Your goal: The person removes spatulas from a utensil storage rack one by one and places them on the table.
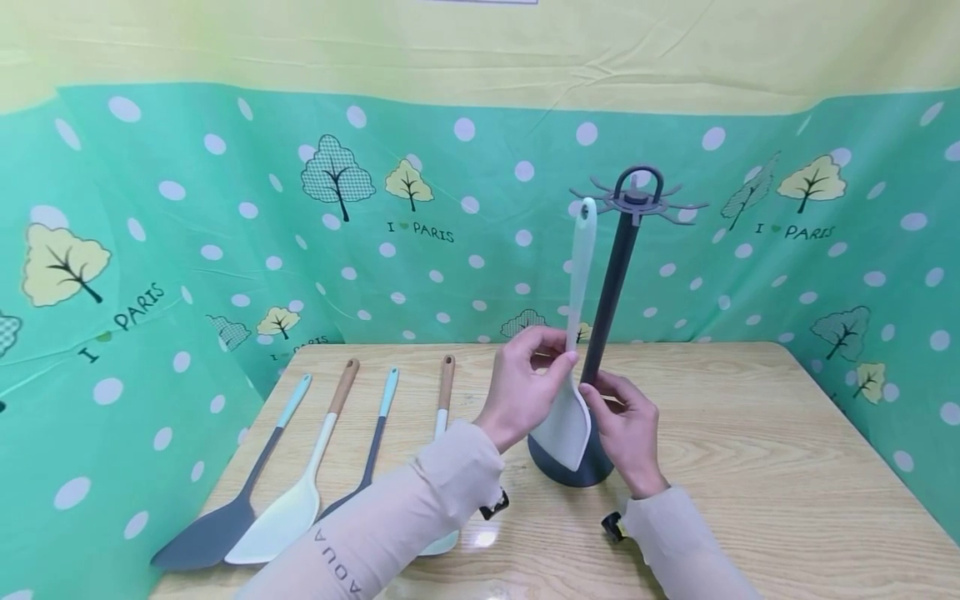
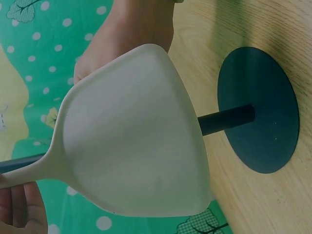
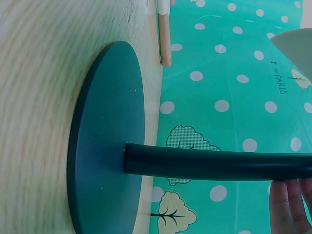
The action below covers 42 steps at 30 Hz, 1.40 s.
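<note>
My left hand [image 1: 528, 379] pinches the lower handle of a pale mint turner [image 1: 581, 275], which stands nearly upright, blade down. In the left wrist view its broad blade [image 2: 131, 136] fills the middle. Just behind the turner rises a dark utensil stand [image 1: 617, 292] with a round base [image 2: 258, 109], a straight pole and a ring of hooks [image 1: 637, 200] under a loop at the top. My right hand [image 1: 630, 425] grips the stand's pole around its lower half. The turner's handle hole lies left of the hooks, apart from them. The blade partly hides the pole and base.
Left on the wooden table [image 1: 750, 433] lie a grey turner [image 1: 213, 533], a white turner with a brown handle [image 1: 288, 517], a dark utensil with a blue handle [image 1: 378, 433] and a brown-handled utensil [image 1: 446, 387]. My left sleeve partly covers the latter two. Green patterned cloth [image 1: 465, 208] surrounds the table.
</note>
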Each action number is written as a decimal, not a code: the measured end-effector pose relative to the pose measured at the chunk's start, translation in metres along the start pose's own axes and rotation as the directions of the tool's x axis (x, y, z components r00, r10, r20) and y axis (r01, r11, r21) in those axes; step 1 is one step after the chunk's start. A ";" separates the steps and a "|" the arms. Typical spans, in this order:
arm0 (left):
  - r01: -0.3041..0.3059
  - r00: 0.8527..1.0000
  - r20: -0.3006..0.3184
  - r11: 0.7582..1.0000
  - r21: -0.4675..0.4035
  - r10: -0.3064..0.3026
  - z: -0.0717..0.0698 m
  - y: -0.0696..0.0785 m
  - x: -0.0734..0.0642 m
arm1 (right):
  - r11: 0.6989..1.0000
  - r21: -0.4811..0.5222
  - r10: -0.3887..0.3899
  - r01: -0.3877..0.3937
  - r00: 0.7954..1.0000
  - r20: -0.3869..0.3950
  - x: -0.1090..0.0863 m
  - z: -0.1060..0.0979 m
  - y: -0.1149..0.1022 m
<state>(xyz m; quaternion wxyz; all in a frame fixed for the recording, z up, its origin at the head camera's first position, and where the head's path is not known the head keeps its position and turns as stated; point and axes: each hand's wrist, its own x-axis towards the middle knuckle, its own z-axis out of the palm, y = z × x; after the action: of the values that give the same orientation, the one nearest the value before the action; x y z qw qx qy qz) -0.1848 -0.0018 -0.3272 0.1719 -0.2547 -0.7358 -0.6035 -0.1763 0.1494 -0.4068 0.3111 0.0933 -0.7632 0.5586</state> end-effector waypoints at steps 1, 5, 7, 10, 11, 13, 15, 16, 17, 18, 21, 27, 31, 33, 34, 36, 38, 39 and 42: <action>-0.002 1.000 -0.002 1.000 -0.001 0.002 0.000 0.000 0.000 | 1.000 0.003 -0.001 0.001 1.000 -0.001 0.000 0.000 0.000; -0.006 1.000 -0.007 1.000 -0.004 0.006 -0.003 0.001 -0.002 | 1.000 0.001 -0.002 0.002 1.000 0.001 0.000 0.000 0.001; -0.011 1.000 -0.009 1.000 -0.008 0.011 -0.005 0.001 -0.003 | 1.000 -0.005 0.001 -0.001 1.000 0.003 0.000 0.000 0.000; -0.008 1.000 -0.009 1.000 -0.004 0.008 -0.009 0.001 -0.005 | 1.000 -0.013 0.002 -0.002 1.000 0.008 0.000 -0.001 -0.001; -0.007 1.000 -0.009 1.000 -0.001 0.007 -0.010 0.001 -0.006 | 1.000 -0.015 0.002 -0.002 1.000 0.007 0.000 -0.001 -0.001; 0.000 1.000 -0.010 1.000 0.011 0.000 -0.013 0.000 -0.008 | 1.000 -0.018 -0.001 0.001 1.000 0.006 0.000 -0.001 -0.002; 0.007 1.000 -0.012 1.000 0.017 -0.007 -0.016 -0.001 -0.009 | 1.000 -0.020 0.000 0.001 1.000 0.006 0.000 0.000 -0.002; 0.011 1.000 -0.014 1.000 0.022 -0.011 -0.017 -0.002 -0.010 | 1.000 -0.024 0.001 -0.001 1.000 0.005 -0.001 0.000 -0.003; 0.015 1.000 -0.016 1.000 0.024 -0.014 -0.018 -0.003 -0.011 | 1.000 -0.025 0.004 -0.004 1.000 0.005 -0.001 0.000 -0.003; 0.018 1.000 -0.018 0.999 0.027 -0.018 -0.019 -0.004 -0.012 | 1.000 -0.027 0.006 -0.006 1.000 0.005 -0.001 0.000 -0.004; 0.033 0.999 -0.021 0.999 0.030 -0.032 -0.022 -0.006 -0.014 | 1.000 -0.029 0.011 -0.010 1.000 0.004 -0.001 0.000 -0.004; 0.066 0.998 -0.020 0.997 0.038 -0.065 -0.026 -0.003 -0.019 | 1.000 -0.027 0.006 -0.006 1.000 0.003 -0.001 0.000 -0.004; 0.079 0.997 -0.012 0.996 0.047 -0.078 -0.029 0.013 -0.022 | 1.000 -0.027 0.001 -0.001 1.000 0.003 -0.001 0.000 -0.004; 0.074 0.997 -0.010 0.996 0.052 -0.074 -0.031 0.021 -0.024 | 1.000 -0.027 0.001 -0.001 1.000 0.003 -0.001 0.000 -0.004; 0.076 0.997 -0.010 0.996 0.055 -0.075 -0.032 0.021 -0.024 | 1.000 -0.027 0.002 -0.002 1.000 0.004 -0.001 0.000 -0.004; 0.076 0.997 -0.009 0.995 0.062 -0.076 -0.032 0.021 -0.025 | 1.000 -0.026 0.003 -0.003 1.000 0.005 -0.001 0.000 -0.004; 0.076 0.997 -0.006 0.995 0.066 -0.076 -0.033 0.020 -0.026 | 1.000 -0.023 0.002 -0.002 1.000 0.007 -0.001 0.000 -0.003; 0.079 0.997 -0.003 0.995 0.068 -0.079 -0.033 0.020 -0.026 | 1.000 -0.021 0.002 -0.002 1.000 0.008 -0.001 0.000 -0.003; 0.087 0.996 0.005 0.994 0.070 -0.088 -0.034 0.018 -0.028 | 1.000 -0.012 0.001 -0.001 1.000 0.009 -0.001 -0.001 -0.002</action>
<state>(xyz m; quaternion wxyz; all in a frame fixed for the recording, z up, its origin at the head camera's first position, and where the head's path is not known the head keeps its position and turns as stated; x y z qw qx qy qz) -0.1536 -0.0373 -0.3208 0.1510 -0.2187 -0.7675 -0.5834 -0.1745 0.1491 -0.4053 0.3080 0.0937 -0.7679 0.5537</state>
